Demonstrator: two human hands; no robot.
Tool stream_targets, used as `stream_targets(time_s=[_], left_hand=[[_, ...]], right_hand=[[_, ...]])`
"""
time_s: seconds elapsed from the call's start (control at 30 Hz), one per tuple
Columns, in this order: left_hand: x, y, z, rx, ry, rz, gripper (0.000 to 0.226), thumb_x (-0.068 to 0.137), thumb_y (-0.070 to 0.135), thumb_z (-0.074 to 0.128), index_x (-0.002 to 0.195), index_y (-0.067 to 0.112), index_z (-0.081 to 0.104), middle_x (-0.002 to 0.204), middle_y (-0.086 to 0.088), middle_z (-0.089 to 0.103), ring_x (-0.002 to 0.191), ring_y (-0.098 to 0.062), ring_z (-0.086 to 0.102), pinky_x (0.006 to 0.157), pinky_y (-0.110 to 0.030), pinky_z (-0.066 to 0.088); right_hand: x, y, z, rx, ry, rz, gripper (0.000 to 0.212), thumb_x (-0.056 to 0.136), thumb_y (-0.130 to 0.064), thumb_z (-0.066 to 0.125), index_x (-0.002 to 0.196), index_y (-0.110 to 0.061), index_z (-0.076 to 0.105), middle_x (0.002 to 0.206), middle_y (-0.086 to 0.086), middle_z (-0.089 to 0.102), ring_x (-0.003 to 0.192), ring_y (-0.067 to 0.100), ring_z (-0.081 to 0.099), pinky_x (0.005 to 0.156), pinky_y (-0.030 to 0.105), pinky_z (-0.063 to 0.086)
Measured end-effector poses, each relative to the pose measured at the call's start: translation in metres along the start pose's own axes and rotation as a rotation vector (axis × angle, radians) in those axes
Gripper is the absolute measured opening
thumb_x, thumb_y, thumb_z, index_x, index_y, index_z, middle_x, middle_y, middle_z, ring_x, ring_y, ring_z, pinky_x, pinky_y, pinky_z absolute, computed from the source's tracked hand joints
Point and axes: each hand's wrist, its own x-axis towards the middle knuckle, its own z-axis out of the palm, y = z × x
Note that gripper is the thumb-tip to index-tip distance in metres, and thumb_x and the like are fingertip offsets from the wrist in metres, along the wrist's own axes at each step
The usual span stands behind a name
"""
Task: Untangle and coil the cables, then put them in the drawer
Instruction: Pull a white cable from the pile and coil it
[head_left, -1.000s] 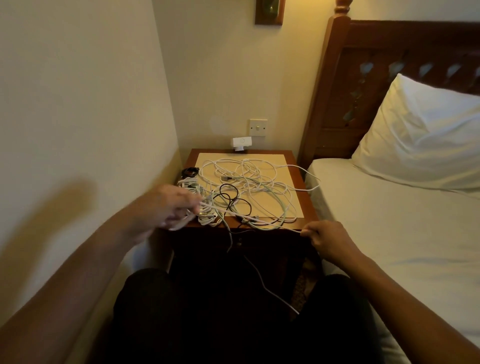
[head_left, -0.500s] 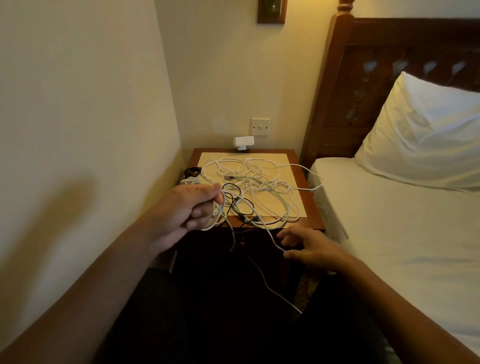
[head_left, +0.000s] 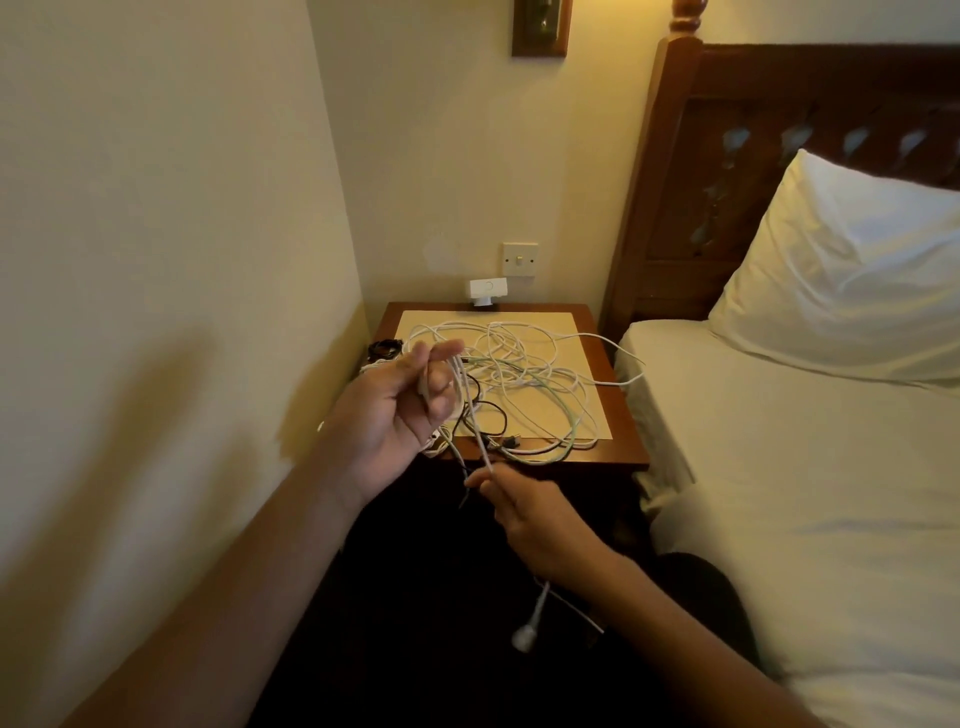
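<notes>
A tangle of white cables (head_left: 524, 364) with a thin black cable (head_left: 493, 415) among them lies on the wooden bedside table (head_left: 618, 415). My left hand (head_left: 400, 410) is raised over the table's front left corner, palm up, fingers curled round a small bundle of white cable. A white strand (head_left: 475, 426) runs down from it to my right hand (head_left: 535, 519), which pinches it in front of the table's edge. The strand's white plug end (head_left: 524, 631) dangles below my right wrist. The table's front, where a drawer would be, is dark and hidden.
A small black coiled cable (head_left: 384, 347) lies at the table's left edge. A white device (head_left: 487, 291) stands at the table's back under a wall switch (head_left: 519, 259). The wall is close on the left. The bed (head_left: 805, 493) and pillow (head_left: 852, 275) are on the right.
My left hand has lifted and turned palm up with the white bundle. My right hand has moved left and up from the table's front right, drawing the strand toward the middle.
</notes>
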Motion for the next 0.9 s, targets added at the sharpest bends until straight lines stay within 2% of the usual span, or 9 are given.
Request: stream_targets(time_s=[0.13,0.2,0.27,0.33,0.43,0.53,0.7,0.83,0.9], left_hand=[[0.003,-0.015,-0.01,0.642,0.099,0.141,0.03,0.109,0.021,0.043,0.128,0.007,0.06,0.088,-0.009,0.073,0.071,-0.02,0.066,0.071,-0.029,0.057],[0.002,-0.021,-0.02,0.944,0.086,0.116,0.026,0.109,0.022,0.044,0.127,0.017,0.062,0.09,-0.006,0.076,0.072,-0.02,0.068,0.074,-0.032,0.056],[-0.004,-0.021,-0.026,1.043,-0.005,-0.001,0.026,0.11,0.025,0.042,0.119,0.019,0.065,0.085,-0.002,0.075,0.07,-0.018,0.066,0.071,-0.027,0.054],[-0.014,-0.019,-0.026,1.038,-0.15,-0.097,0.034,0.11,0.029,0.038,0.108,0.011,0.067,0.079,-0.005,0.071,0.067,-0.022,0.061,0.068,-0.026,0.051],[-0.027,-0.017,-0.024,0.888,-0.293,-0.186,0.043,0.11,0.034,0.037,0.11,0.005,0.069,0.071,-0.01,0.057,0.06,-0.02,0.05,0.064,-0.026,0.045],[-0.036,-0.01,-0.026,0.642,-0.361,-0.229,0.039,0.103,0.041,0.052,0.098,0.006,0.071,0.062,-0.005,0.038,0.052,-0.015,0.039,0.054,-0.023,0.035],[-0.036,-0.007,-0.022,0.197,-0.104,-0.156,0.035,0.103,0.027,0.045,0.074,0.01,0.056,0.061,-0.006,0.039,0.056,-0.019,0.044,0.058,-0.028,0.042],[-0.031,-0.015,-0.029,0.339,0.018,-0.113,0.033,0.101,0.028,0.044,0.077,0.008,0.052,0.071,-0.006,0.049,0.069,-0.017,0.046,0.071,-0.031,0.04],[-0.031,-0.02,-0.03,0.375,0.029,-0.134,0.036,0.101,0.03,0.044,0.077,0.007,0.055,0.074,-0.006,0.048,0.071,-0.017,0.044,0.074,-0.032,0.039]], right_hand=[[-0.02,-0.048,0.003,-0.158,-0.216,-0.084,0.03,0.11,-0.041,0.04,0.125,-0.025,0.06,0.084,-0.005,0.062,0.065,0.007,0.055,0.063,0.023,0.042],[-0.024,-0.068,-0.013,-0.247,-0.17,-0.134,0.029,0.109,-0.041,0.041,0.111,-0.022,0.063,0.081,-0.005,0.061,0.067,0.008,0.056,0.066,0.026,0.045],[-0.024,-0.079,-0.036,-0.342,-0.055,-0.196,0.027,0.109,-0.038,0.043,0.103,-0.023,0.064,0.078,-0.006,0.061,0.067,0.008,0.056,0.065,0.026,0.044],[-0.016,-0.076,-0.06,-0.378,0.051,-0.245,0.021,0.108,-0.034,0.048,0.103,-0.026,0.067,0.08,-0.009,0.064,0.071,0.005,0.058,0.064,0.023,0.042],[0.0,-0.056,-0.082,-0.327,0.151,-0.273,0.018,0.105,-0.031,0.055,0.108,-0.026,0.072,0.096,-0.01,0.073,0.087,0.006,0.065,0.076,0.029,0.054],[0.009,-0.03,-0.083,-0.239,0.247,-0.294,0.021,0.106,-0.03,0.056,0.115,-0.025,0.074,0.104,-0.011,0.074,0.093,0.004,0.066,0.078,0.027,0.054],[0.006,0.008,-0.062,-0.154,0.162,-0.057,0.026,0.109,-0.025,0.047,0.118,-0.024,0.071,0.093,-0.009,0.068,0.079,-0.002,0.059,0.068,0.014,0.045],[0.004,0.032,-0.048,-0.348,0.095,0.028,0.023,0.106,-0.03,0.053,0.116,-0.032,0.074,0.11,-0.015,0.057,0.107,0.01,0.049,0.093,0.032,0.045],[0.002,0.03,-0.05,-0.316,0.134,0.053,0.021,0.102,-0.032,0.061,0.117,-0.035,0.075,0.109,-0.013,0.054,0.108,0.012,0.047,0.092,0.032,0.043]])
